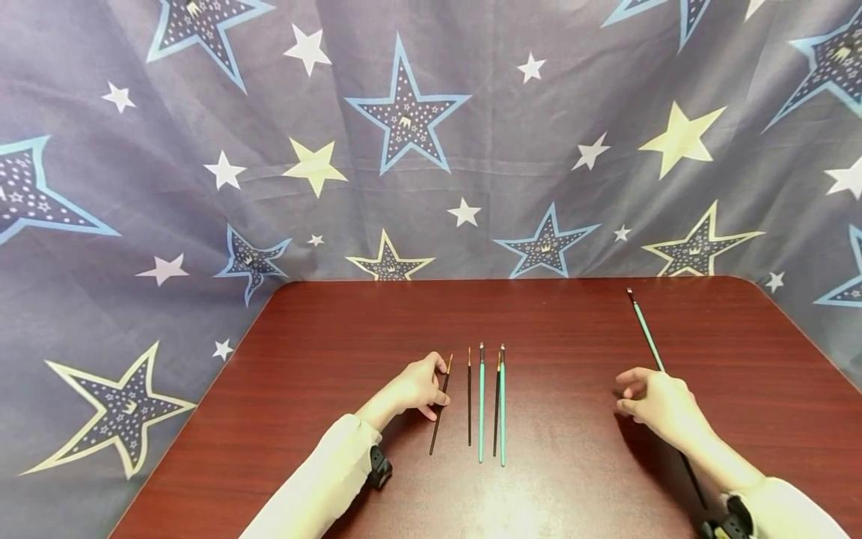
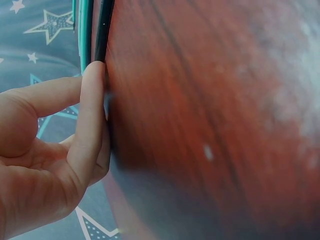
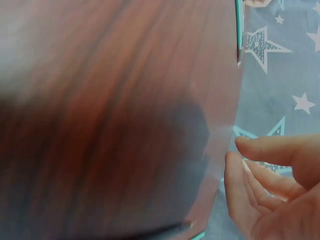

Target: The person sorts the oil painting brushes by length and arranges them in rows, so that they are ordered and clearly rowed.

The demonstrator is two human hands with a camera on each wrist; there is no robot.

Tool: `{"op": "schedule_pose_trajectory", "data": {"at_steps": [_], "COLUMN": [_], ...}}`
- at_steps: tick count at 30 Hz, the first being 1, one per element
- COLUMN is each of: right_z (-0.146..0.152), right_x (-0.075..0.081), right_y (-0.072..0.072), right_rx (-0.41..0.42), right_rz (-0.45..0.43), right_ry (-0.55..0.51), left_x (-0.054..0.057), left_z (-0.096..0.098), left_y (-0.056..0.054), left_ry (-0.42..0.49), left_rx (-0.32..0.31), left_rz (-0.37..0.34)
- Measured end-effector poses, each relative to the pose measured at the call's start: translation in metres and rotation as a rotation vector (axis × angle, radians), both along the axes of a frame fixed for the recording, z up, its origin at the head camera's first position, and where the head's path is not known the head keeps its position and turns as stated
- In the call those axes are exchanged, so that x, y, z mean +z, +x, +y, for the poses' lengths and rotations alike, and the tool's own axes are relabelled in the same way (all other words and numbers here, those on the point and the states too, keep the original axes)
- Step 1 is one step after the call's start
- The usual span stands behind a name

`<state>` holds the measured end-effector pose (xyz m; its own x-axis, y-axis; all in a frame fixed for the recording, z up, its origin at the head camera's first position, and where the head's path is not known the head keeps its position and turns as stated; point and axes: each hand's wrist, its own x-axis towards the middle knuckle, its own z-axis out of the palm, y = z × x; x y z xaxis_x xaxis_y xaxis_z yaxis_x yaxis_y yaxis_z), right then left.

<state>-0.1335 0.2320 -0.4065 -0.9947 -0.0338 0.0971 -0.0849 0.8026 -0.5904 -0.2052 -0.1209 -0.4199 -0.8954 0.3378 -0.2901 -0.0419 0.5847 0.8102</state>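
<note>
My left hand (image 1: 420,385) is at the left end of a row of paintbrushes, its fingers pinching a thin black paintbrush (image 1: 436,427) that lies slanted on the table. To its right lie a black paintbrush (image 1: 469,404), a turquoise paintbrush (image 1: 481,412), then another black paintbrush (image 1: 497,412) close beside a second turquoise one (image 1: 503,419). My right hand (image 1: 663,404) hovers with loosely curled fingers and holds nothing. Beneath that hand and forearm, a turquoise paintbrush (image 1: 648,337) and a dark handle (image 1: 692,479) are partly hidden.
The dark red wooden table (image 1: 539,314) has rounded far corners. A grey cloth with stars (image 1: 458,150) hangs behind it and along the left side. Black wrist straps (image 1: 379,468) sit at the white sleeves (image 1: 323,471).
</note>
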Motion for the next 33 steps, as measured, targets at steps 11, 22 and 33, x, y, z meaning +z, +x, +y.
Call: {"op": "schedule_pose_trajectory", "data": {"at_steps": [11,22,33], "right_z": [-0.043,-0.087,-0.124], "right_x": [-0.001,-0.004,-0.010], "right_y": [-0.015,-0.024,-0.031], "right_rx": [0.009,0.061,0.057], "right_rz": [-0.045,-0.074,-0.140], "right_ry": [-0.115,-0.257,-0.347], "left_x": [0.000,-0.002,-0.002], "left_z": [-0.001,-0.002,0.000], "left_y": [0.000,0.002,0.000], "left_ry": [0.005,-0.011,-0.005], "left_rx": [-0.005,-0.022,-0.013], "left_rz": [0.004,0.009,0.007]}}
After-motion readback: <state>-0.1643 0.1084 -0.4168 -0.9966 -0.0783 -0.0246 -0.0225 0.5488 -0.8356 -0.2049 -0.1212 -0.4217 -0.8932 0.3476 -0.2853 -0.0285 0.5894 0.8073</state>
